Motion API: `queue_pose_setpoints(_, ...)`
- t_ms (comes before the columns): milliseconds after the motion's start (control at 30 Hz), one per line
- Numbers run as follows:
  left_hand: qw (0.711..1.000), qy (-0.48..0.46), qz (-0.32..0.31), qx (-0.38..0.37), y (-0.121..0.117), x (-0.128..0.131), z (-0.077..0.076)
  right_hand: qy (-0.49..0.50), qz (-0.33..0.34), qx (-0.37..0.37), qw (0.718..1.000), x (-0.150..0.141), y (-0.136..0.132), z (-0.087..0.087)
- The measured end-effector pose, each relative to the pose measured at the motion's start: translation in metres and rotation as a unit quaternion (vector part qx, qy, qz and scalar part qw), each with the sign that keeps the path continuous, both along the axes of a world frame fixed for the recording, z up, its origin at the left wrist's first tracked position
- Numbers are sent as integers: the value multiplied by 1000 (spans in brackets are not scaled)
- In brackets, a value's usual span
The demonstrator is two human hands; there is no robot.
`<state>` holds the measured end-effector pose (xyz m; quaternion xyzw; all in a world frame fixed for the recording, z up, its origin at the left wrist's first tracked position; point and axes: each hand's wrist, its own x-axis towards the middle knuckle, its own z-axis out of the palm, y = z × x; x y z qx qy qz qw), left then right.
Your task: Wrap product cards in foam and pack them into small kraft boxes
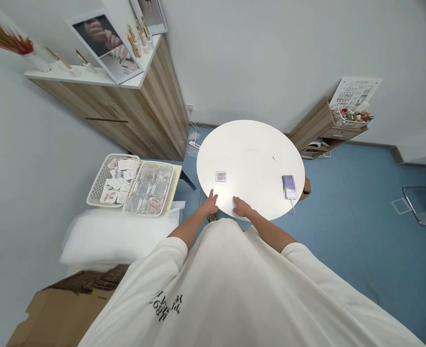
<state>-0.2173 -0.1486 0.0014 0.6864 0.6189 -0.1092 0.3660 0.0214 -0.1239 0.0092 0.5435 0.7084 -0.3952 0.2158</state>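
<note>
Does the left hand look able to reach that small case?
Probably yes: the small case lies close ahead of the left hand on the white table, with nothing visible between.

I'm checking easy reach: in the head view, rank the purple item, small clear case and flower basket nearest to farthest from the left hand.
From the left hand:
1. Small clear case: ahead and slightly right, on the white table.
2. Purple item: near the table's right edge.
3. Flower basket: far right, on a wooden cabinet beyond the table.
</note>
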Motion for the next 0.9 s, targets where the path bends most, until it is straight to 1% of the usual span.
queue_pose_setpoints(133,999,-3,52,12,-46,15,1,2,9,8,1000,30,-30,-3)
queue_pose_setpoints(267,996,-4,93,-2,-99,26,3,4,26,39,999,55,-60,-3)
queue_pose_setpoints(367,993,10,116,-6,-138,27,6,6,28,55,998,62,-78,0)
queue_pose_setpoints(467,990,23,139,5,-173,19,12,16,18,53,998,61,-93,5)
queue_pose_setpoints(567,986,37,158,23,-200,3,19,35,9,66,997,51,-105,11)
queue_pose_setpoints(667,981,50,184,39,-220,-19,26,55,23,67,996,30,-116,15)
queue_pose_setpoints(767,975,71,202,57,-236,-46,32,68,46,57,995,-2,-127,19)
queue_pose_setpoints(900,968,110,212,76,-254,-91,37,93,73,71,990,-53,-145,21)
